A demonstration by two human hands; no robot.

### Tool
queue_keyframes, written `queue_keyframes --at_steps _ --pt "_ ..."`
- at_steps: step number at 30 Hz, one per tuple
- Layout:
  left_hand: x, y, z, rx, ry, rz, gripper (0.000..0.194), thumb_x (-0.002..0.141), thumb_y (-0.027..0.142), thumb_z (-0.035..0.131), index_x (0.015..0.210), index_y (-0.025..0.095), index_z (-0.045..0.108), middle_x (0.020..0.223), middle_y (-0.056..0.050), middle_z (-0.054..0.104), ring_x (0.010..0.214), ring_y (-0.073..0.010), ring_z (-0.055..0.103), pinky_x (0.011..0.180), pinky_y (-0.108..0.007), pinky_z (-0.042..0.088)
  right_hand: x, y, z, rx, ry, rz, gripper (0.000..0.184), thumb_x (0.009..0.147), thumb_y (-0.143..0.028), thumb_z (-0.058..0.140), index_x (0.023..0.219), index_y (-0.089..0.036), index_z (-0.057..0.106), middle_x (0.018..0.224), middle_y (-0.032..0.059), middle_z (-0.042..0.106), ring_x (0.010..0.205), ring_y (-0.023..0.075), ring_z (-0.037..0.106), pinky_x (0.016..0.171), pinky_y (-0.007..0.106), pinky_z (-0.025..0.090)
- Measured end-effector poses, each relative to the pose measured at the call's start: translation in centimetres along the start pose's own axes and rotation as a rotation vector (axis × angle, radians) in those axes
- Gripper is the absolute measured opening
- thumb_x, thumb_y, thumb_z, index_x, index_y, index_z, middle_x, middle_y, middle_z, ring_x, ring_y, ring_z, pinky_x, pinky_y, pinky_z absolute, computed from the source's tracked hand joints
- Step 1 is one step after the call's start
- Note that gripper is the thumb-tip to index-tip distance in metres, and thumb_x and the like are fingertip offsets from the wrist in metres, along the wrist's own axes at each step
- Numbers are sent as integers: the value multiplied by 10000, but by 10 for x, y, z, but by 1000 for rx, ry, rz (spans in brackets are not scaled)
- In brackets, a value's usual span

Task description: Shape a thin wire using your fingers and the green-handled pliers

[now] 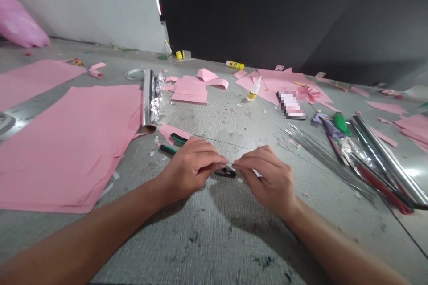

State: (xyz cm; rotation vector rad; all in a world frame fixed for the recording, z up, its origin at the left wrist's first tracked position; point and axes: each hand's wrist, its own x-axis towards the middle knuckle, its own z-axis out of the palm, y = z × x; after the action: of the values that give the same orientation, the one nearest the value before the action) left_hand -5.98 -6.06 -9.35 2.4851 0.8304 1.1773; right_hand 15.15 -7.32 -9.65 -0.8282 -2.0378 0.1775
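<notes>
My left hand (191, 167) and my right hand (265, 173) meet at the middle of the grey floor, fingertips pinched together almost touching. Between them runs a thin wire (217, 142) that stretches away to the upper left and right. Both hands seem to pinch this wire. Just under the fingertips lies a pair of scissors (225, 172) with black handles; its green-trimmed end (174, 142) shows behind my left hand. A scrap of pink paper (169, 131) lies beside it.
A big stack of pink paper sheets (67, 142) lies at the left, with a foil roll (149, 98) beside it. A glue bottle (254, 89) stands further back. A bundle of thin wires (321, 156) and shiny foil rolls (384, 160) lie at the right.
</notes>
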Motion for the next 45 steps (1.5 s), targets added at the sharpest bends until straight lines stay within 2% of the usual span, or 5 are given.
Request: queue_keyframes --at_steps 16,23,31,38,45 --pt "-1 8 3 -141 -30 -251 105 873 190 617 902 177 717 797 -10 705 751 -121 635 689 -251 496 -3 7 -2 30 58 -70 233 832 -31 584 900 -226 692 821 13 722 701 141 654 669 344 501" --pt "-2 5 2 -79 26 -60 134 850 80 599 893 133 714 761 -42 687 744 -136 598 681 -264 490 -2 5 1 74 41 -104 248 833 -4 583 909 -221 676 815 11 724 704 130 660 674 341 505" --pt "0 5 -1 -28 35 -216 85 873 204 629 904 189 706 810 -3 709 762 -118 633 698 -251 504 -1 10 -3 -6 80 -91 206 810 -35 657 923 -204 685 836 23 711 732 137 629 679 334 501" --pt "-1 -2 -4 161 100 -47 61 874 190 626 879 170 683 785 -13 695 759 -134 609 731 -293 484 1 9 0 33 -3 114 64 851 -158 657 910 -176 672 763 21 681 723 134 624 671 307 510" --pt "-1 -7 -6 146 171 -111 23 828 190 683 842 174 695 775 -10 694 747 -135 618 711 -288 484 0 11 -4 34 50 100 88 849 -139 643 912 -179 690 836 47 655 757 140 617 666 304 511"
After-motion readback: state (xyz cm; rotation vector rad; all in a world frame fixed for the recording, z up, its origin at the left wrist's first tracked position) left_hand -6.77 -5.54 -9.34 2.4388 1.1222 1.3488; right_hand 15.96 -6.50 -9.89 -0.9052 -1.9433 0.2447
